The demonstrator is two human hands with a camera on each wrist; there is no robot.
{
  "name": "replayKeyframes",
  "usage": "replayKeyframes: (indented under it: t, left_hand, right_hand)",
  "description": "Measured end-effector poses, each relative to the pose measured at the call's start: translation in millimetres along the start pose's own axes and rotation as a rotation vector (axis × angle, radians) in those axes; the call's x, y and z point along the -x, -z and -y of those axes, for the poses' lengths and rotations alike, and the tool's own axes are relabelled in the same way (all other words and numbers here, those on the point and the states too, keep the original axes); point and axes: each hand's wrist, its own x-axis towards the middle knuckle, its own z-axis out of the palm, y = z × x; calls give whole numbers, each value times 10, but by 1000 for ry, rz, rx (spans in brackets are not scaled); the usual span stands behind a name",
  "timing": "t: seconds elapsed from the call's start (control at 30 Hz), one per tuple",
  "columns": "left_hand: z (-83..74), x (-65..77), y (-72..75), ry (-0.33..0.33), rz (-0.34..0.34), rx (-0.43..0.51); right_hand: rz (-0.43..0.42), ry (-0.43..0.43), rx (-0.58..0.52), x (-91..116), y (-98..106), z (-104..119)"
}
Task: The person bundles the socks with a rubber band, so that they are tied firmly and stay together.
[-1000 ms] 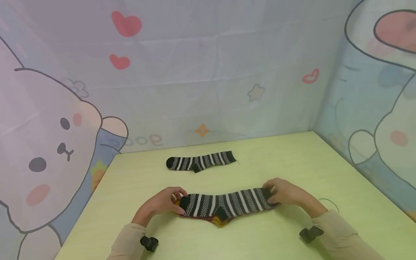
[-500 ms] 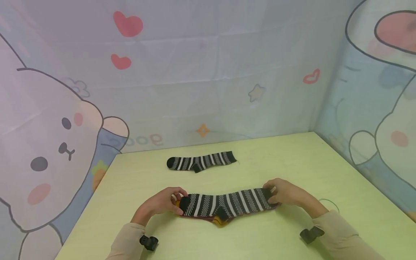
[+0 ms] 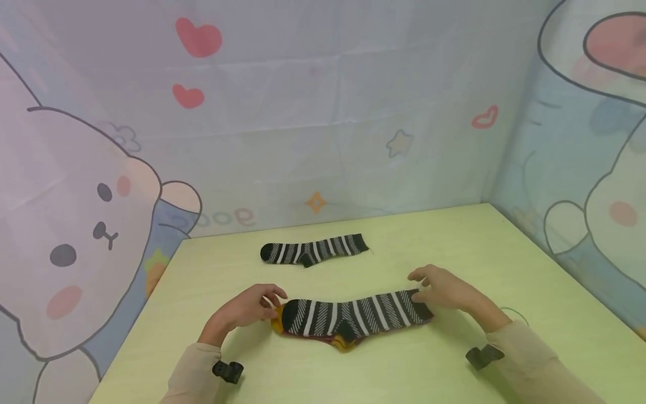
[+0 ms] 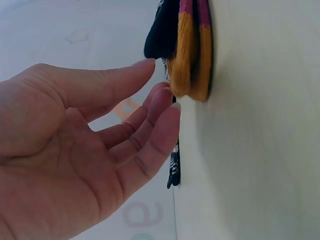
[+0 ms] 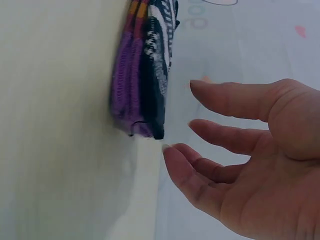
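A black-and-white striped sock lies flat on top of other socks near me, its black toe to the left. Under it shows a mustard toe, and at the other end purple cuffs. By the toe end is my left hand, fingers loosely bent and pinching nothing; its thumb tip is right at the black toe in the left wrist view. My right hand hovers by the cuff end, fingers spread apart, holding nothing. Farther back lies a matching striped sock, cuff to the right.
The pale yellow table reaches back to a printed cloth backdrop. A thin green cord curves beside my right wrist. Each forearm wears a small black camera, one being the left wrist camera.
Both hands have let go of the sock stack's ends: the left draws back slightly left, the right lifts up from the cuff. The stack and the far sock stay in place.
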Motion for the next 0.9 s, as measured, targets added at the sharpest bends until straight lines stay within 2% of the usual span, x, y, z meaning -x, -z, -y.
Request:
replayKeyframes:
  t: [0.2, 0.37, 0.53, 0.9]
  left_hand:
    - [-53, -29, 110, 18, -38, -20]
    - [-39, -102, 227, 21, -113, -24]
    - [18, -194, 318, 52, -211, 1]
    - [110, -396, 439, 137, -360, 63]
  right_hand:
    - [-18, 55, 54, -154, 73, 103]
    - [-9, 68, 76, -364, 105, 211]
    - [2, 47, 75, -581, 131, 310]
    - [5, -14, 30, -1021, 195, 481]
